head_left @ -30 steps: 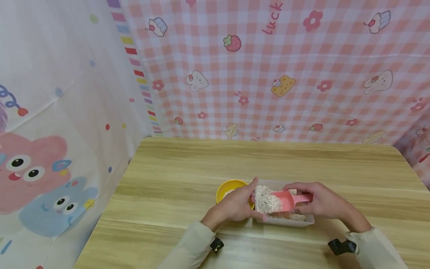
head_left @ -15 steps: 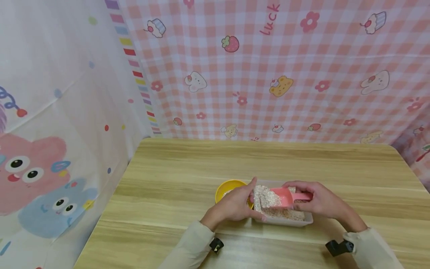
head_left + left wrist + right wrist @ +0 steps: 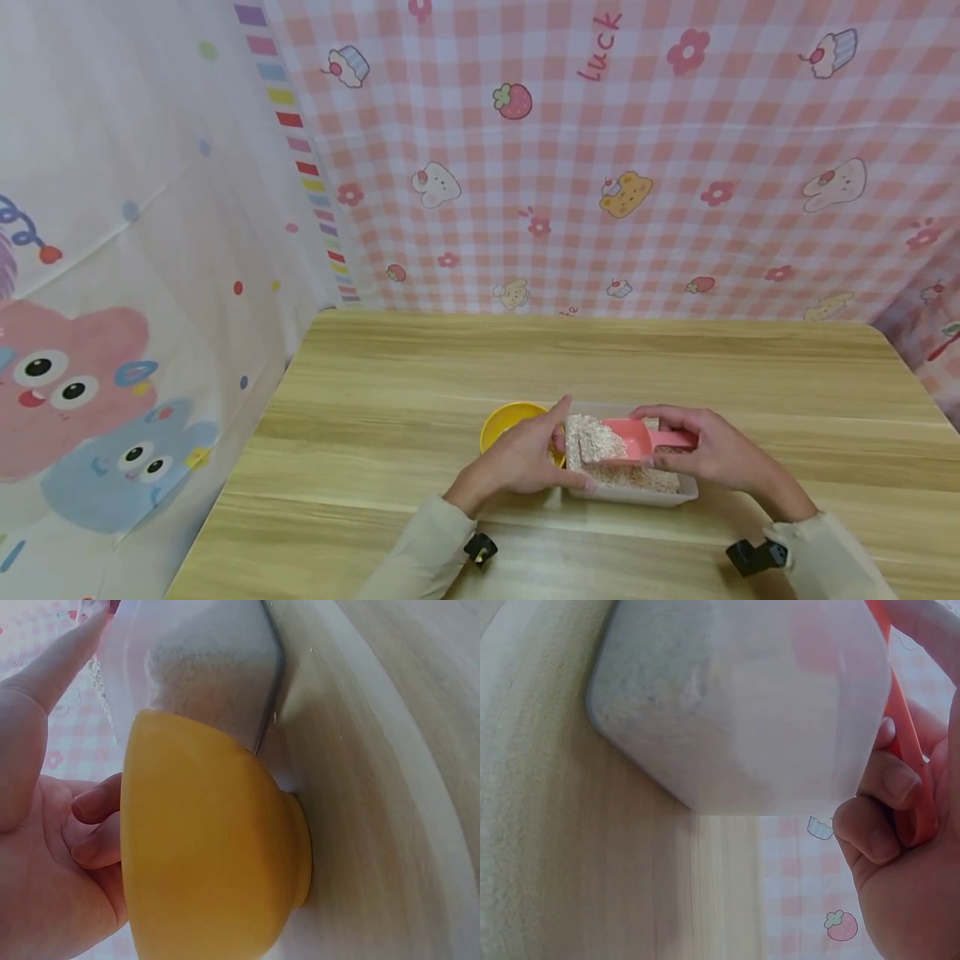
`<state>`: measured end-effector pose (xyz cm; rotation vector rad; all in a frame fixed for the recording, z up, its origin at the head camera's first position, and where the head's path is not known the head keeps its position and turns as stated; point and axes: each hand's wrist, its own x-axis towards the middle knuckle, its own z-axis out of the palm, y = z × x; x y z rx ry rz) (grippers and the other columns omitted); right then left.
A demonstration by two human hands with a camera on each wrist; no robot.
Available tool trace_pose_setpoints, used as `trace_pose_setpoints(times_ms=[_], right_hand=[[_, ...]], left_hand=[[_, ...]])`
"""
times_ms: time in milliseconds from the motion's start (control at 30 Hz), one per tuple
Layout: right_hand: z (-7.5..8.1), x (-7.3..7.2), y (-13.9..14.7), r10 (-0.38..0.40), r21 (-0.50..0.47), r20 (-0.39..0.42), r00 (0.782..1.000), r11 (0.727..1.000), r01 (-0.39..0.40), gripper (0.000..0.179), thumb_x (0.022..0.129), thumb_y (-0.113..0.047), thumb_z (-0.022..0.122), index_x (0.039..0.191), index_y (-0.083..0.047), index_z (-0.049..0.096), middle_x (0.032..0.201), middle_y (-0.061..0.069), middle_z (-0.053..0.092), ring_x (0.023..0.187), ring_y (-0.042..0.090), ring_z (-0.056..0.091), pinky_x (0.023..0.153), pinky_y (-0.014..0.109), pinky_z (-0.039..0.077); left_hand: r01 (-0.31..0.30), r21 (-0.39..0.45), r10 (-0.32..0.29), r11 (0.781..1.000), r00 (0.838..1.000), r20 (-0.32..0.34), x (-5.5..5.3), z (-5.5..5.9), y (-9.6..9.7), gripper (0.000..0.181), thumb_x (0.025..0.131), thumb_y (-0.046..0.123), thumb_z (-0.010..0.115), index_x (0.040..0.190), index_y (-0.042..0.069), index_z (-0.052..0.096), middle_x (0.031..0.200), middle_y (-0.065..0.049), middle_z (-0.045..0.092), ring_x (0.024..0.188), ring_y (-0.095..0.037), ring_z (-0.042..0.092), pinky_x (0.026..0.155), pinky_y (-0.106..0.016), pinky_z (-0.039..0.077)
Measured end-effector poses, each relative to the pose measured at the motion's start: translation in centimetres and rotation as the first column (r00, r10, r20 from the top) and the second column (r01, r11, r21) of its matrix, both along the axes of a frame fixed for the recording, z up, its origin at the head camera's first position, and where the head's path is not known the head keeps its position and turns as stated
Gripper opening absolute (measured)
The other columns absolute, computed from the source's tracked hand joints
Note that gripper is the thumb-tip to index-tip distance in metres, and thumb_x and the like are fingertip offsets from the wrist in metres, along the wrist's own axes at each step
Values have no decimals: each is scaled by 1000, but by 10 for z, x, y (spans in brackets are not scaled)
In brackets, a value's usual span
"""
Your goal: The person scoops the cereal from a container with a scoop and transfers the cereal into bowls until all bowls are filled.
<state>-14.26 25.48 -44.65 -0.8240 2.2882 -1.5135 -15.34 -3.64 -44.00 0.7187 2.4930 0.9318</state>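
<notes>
My right hand (image 3: 716, 446) grips the handle of a pink scoop (image 3: 633, 439), its fingers curled round it in the right wrist view. The scoop is low in a clear plastic container (image 3: 637, 497), its front edge in pale, oat-like flakes (image 3: 592, 437). At the container's left end, my left hand (image 3: 521, 454) holds it with thumb and forefinger spread across the end. A yellow bowl (image 3: 504, 414) stands just left of the container, partly hidden under that hand. In the left wrist view, two curled fingers (image 3: 97, 844) lie at the rim of the bowl.
Everything stands on a wood-grain table (image 3: 420, 358). Behind it hangs a pink checked cloth (image 3: 480, 242), and a white cartoon-printed cloth (image 3: 187, 275) hangs at the left. A few loose flakes lie on the table near the container.
Since a second ago the scoop has shifted slightly left and away from me, showing more flakes at the container's near side. My left hand and the bowl have stayed in place.
</notes>
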Motion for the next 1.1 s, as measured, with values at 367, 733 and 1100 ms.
trace_pose_setpoints(times_ms=[367, 733, 1100], right_hand=[[2, 0, -1, -15, 43, -19, 1000, 999, 15, 49, 91, -8, 72, 135, 1, 54, 104, 14, 68, 77, 7, 63, 64, 27, 55], [-1, -1, 1, -29, 76, -22, 999, 997, 31, 47, 90, -11, 73, 133, -2, 56, 92, 2, 67, 70, 4, 59, 58, 27, 52], [0, -1, 1, -53, 123, -9, 999, 991, 53, 48, 90, -16, 74, 134, -5, 57, 93, 7, 65, 70, 6, 55, 58, 26, 50]], left_hand=[[-72, 141, 85, 987, 992, -90, -4, 7, -24, 87, 79, 49, 80, 149, 14, 44, 100, -1, 61, 59, -7, 41, 56, -21, 39], [-200, 220, 222, 955, 972, -80, -10, 2, -62, 68, 83, 44, 79, 141, 18, 54, 113, -9, 58, 83, -27, 52, 67, -26, 42], [-207, 213, 218, 955, 975, -29, -18, -16, -88, 72, 84, 44, 78, 144, 17, 50, 117, 0, 56, 70, -12, 44, 59, -22, 38]])
